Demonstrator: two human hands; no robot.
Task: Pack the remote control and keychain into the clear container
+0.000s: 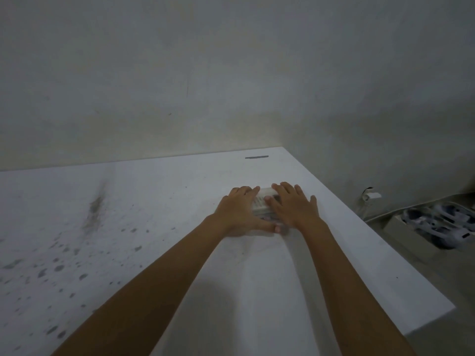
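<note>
Seen from the head camera, both forearms reached out over a white table [180, 191], stained with dark spots and a long smudge on its left part. Near the far right of that surface sat the clear container [264, 201], almost wholly covered by the two hands. Lay flat, palm down, on the container's left side: the left hand [237, 211], fingers spread and extended, thumb stretched along the near edge toward the right. Pressed flat likewise on the right side: the right hand [293, 205], fingers splayed, thumb tip resting on top between the two hands. Neither hand curled around anything; both open and bearing down on the container's top. Glimpsed in the gap between the hands, through the clear plastic: a pale remote control [262, 200] with rows of dark markings. Could not make out the keychain; only a blurred darker patch under the near edge. Off the table's right edge, lower down, a pale box [411, 235] with white and blue items, too blurred to identify. Behind, a plain grey wall [231, 73].
</note>
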